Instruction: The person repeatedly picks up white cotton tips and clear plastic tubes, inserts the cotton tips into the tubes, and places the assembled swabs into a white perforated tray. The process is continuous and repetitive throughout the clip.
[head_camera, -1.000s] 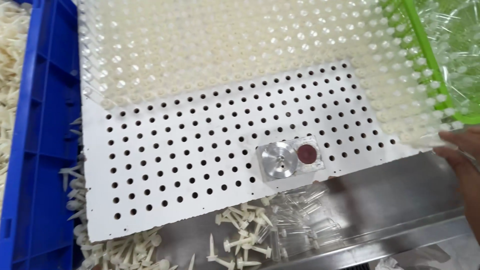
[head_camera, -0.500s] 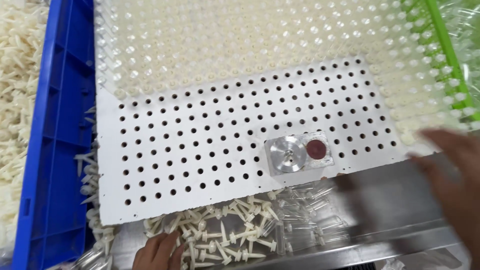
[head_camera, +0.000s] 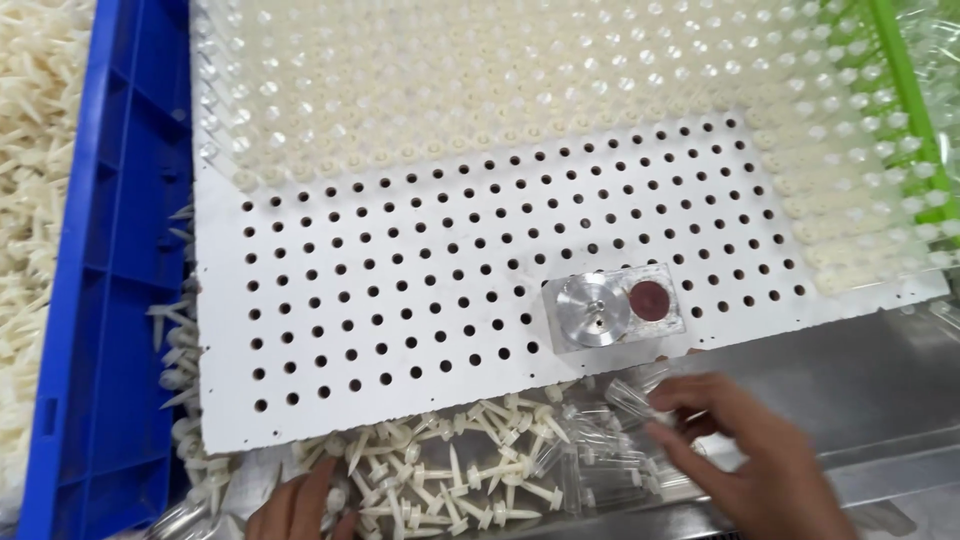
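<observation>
A: Quick pass. Right hand (head_camera: 760, 465) sits low right, fingers (head_camera: 690, 398) curled narrow and pinching at a clear plastic tube (head_camera: 632, 398) lying just under the front edge of the white perforated board (head_camera: 420, 300). Pinch looks closed on it, tip-grip, since the tube is small and slick.

B: Left hand (head_camera: 300, 505)?

A: Bottom edge, mostly cut off. Fingertips rest in the pile of cream plastic pins (head_camera: 470, 470). Can't tell if it grips anything; fingers look loosely bent, touching the pins.

B: Where are the loose parts?

A: Pins and clear tubes are heaped together on the metal tray (head_camera: 860, 380), brushed steel and shiny, right against the board's near edge. Close to both hands, so easy picking.

B: Board?

A: Flat, matte white, regular rows of round holes. Far half and right strip are already filled with upright translucent pieces (head_camera: 500, 80), glossy tips catching light. Near-middle holes are bare and dark.

B: That block on it?

A: Small aluminium block (head_camera: 612, 308) near the front edge, machined round disc on the left, dark red disc on the right. Lies flat on the board, apart from both hands.

B: Sides?

A: Blue plastic crate (head_camera: 110, 300) on the left, ribbed wall, with more cream pins beyond it. Green rim (head_camera: 905, 90) at top right.
</observation>
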